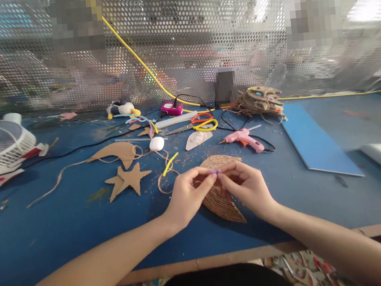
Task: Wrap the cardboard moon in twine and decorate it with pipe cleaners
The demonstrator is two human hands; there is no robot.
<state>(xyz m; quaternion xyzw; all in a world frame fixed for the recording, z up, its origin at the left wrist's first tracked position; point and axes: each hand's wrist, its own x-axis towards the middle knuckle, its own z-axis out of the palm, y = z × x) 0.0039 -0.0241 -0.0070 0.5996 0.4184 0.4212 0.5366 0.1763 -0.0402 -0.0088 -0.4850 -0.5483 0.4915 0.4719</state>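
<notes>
My left hand point(191, 191) and my right hand point(247, 186) meet above the table, each pinching an end of a small purple fuzzy piece point(215, 171) that looks like pipe cleaner. Fingertips hide most of it. Below them lies a twine-covered crescent point(222, 206), partly covered by the hands. To the left, a bare cardboard crescent point(113, 152) and a cardboard star point(126, 180) rest on the blue tabletop. A short yellow pipe cleaner piece point(170, 164) lies near my left hand, beside loose twine point(161, 184).
Beyond my right hand is a pink glue gun point(243, 140). Scissors point(205, 122), a white egg-shaped piece point(157, 143) and pipe cleaners point(141, 117) lie farther back. A stack of twine-wrapped pieces point(260, 100), a blue board point(318, 142) and a white fan point(2, 143) stand around.
</notes>
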